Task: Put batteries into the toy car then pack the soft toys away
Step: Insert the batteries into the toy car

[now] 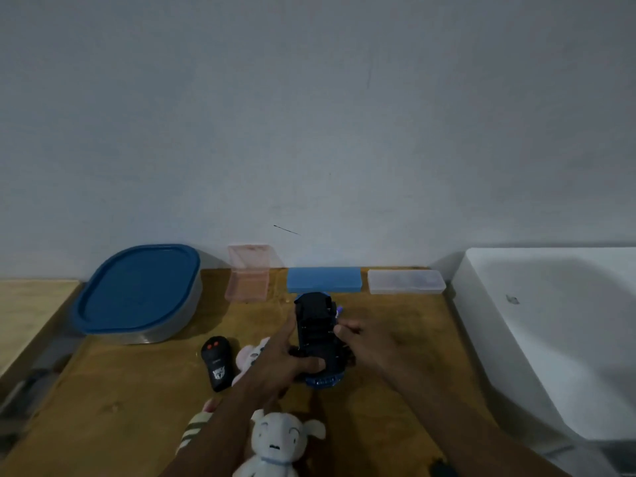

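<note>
The blue toy car (pixel 316 333) is turned upside down above the wooden table (pixel 137 407), its black underside and battery bay facing up. My left hand (pixel 280 363) grips the car's near end, thumb across the underside. My right hand (pixel 358 339) is at the car's right side with fingertips pinched at the bay; what they hold is too blurred to tell. A white soft toy (pixel 275 442) lies at the near edge. A pink soft toy (pixel 249 356) sits partly hidden behind my left hand. A striped soft toy (pixel 194 428) peeks out by my left forearm.
A black remote control (pixel 217 363) lies left of the pink toy. A large blue-lidded container (pixel 137 294) stands at the back left. An open pink case (pixel 248 277), a blue case (pixel 323 279) and a clear case (pixel 406 281) line the wall. A white tub (pixel 550 339) borders the right.
</note>
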`<move>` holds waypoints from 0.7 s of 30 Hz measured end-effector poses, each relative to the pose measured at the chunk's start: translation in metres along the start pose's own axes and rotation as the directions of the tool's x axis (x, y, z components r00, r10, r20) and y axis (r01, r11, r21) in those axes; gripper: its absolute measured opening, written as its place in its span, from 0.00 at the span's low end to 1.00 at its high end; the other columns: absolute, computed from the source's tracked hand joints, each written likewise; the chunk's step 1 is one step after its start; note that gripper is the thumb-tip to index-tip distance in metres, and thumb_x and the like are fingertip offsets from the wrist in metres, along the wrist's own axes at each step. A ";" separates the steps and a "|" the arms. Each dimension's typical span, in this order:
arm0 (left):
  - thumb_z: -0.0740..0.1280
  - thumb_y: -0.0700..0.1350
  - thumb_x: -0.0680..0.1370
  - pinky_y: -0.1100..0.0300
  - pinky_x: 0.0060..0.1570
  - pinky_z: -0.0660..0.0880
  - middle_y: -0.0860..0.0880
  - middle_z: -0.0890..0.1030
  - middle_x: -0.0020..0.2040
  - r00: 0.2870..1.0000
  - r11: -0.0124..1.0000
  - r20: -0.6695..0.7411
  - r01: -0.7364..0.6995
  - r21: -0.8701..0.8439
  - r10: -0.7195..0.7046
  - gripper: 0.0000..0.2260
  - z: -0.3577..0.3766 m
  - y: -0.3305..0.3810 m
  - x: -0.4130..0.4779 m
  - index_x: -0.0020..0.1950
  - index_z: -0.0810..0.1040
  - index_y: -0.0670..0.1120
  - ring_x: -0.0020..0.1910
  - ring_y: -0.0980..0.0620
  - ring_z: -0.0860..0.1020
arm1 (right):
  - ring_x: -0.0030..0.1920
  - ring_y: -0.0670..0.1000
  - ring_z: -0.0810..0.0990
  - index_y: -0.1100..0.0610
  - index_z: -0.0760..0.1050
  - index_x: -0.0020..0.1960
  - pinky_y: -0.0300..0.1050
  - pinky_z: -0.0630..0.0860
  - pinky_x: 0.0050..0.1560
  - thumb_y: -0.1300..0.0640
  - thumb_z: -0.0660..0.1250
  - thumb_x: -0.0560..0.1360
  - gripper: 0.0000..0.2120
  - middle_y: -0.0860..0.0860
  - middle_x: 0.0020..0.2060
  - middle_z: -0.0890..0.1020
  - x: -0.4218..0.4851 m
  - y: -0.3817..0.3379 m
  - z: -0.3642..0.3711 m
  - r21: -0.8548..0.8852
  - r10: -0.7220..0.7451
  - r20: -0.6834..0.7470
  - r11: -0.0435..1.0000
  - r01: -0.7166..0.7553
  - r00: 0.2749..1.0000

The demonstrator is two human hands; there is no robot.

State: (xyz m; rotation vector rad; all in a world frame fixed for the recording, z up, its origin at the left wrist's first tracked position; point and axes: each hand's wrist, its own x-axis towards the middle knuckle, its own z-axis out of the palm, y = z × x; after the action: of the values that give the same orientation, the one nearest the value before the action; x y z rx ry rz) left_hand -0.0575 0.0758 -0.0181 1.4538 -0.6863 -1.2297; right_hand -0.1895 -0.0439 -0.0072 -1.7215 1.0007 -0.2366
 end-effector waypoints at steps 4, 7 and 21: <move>0.69 0.24 0.69 0.43 0.55 0.78 0.39 0.82 0.57 0.998 0.997 -0.056 -0.007 -0.080 0.003 0.43 -0.009 0.004 0.020 0.73 0.62 0.60 0.56 0.39 0.81 | 0.42 0.38 0.77 0.51 0.78 0.60 0.25 0.71 0.33 0.54 0.61 0.80 0.12 0.48 0.48 0.81 0.034 -0.003 0.001 -0.015 -0.036 0.048 0.999 0.036 0.998; 0.70 0.25 0.70 0.51 0.48 0.81 0.43 0.84 0.54 0.993 0.999 -0.114 -0.012 -0.031 0.008 0.42 -0.020 0.004 0.033 0.68 0.63 0.65 0.52 0.44 0.83 | 0.44 0.43 0.79 0.52 0.80 0.56 0.35 0.77 0.41 0.52 0.60 0.80 0.11 0.50 0.48 0.82 0.054 -0.003 0.005 -0.017 -0.022 0.072 1.000 0.023 0.997; 0.73 0.30 0.69 0.48 0.52 0.81 0.49 0.83 0.57 0.991 0.997 -0.130 0.006 0.080 0.005 0.42 -0.096 0.006 0.086 0.69 0.63 0.68 0.55 0.47 0.82 | 0.57 0.61 0.72 0.49 0.61 0.70 0.57 0.71 0.55 0.34 0.47 0.70 0.33 0.61 0.62 0.70 0.126 0.027 0.064 -0.862 -0.118 -0.110 0.505 -0.036 0.987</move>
State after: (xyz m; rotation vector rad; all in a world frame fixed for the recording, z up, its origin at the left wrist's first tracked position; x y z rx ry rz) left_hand 0.0595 0.0312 -0.0489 1.5861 -0.6525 -1.1075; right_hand -0.0859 -0.0916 -0.0947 -2.6921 1.3159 0.1629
